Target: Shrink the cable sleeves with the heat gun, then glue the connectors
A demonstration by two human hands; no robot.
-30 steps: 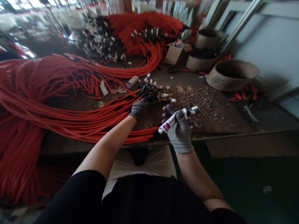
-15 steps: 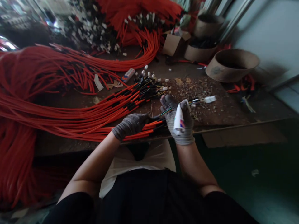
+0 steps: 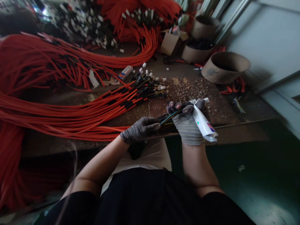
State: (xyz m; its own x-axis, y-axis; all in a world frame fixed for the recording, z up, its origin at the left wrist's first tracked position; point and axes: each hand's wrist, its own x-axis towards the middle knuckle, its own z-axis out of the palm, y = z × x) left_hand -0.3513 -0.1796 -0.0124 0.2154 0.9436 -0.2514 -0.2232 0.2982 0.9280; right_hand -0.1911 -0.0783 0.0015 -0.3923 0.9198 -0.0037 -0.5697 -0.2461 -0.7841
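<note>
My left hand point(image 3: 140, 128), in a grey knit glove, is closed with thumb and fingers on a wire harness by its thin wires point(image 3: 169, 117), one of them green. These wires run right, across the fingers of my right hand point(image 3: 189, 126). That hand, gloved too with bare fingertips, is turned palm up and grips a white squeeze tube point(image 3: 203, 122) with a blue and red print. The tube's flat end points down toward me; its nozzle end is hidden at the fingers. A white connector point(image 3: 206, 100) shows just beyond them.
Bundled red-sleeved cables point(image 3: 70, 117) cover the left of the workbench point(image 3: 225, 114), their connector ends near the middle. A small printed box point(image 3: 126, 72) lies behind them. Round cardboard tubs point(image 3: 225, 68) and an open carton point(image 3: 170, 43) stand at the back right. Small scraps litter the board.
Both hands have shifted right. The white tube has swung so its flat end points lower right, and my right fingers have curled in around the wires. My left hand now pinches nearer the thin wires.
</note>
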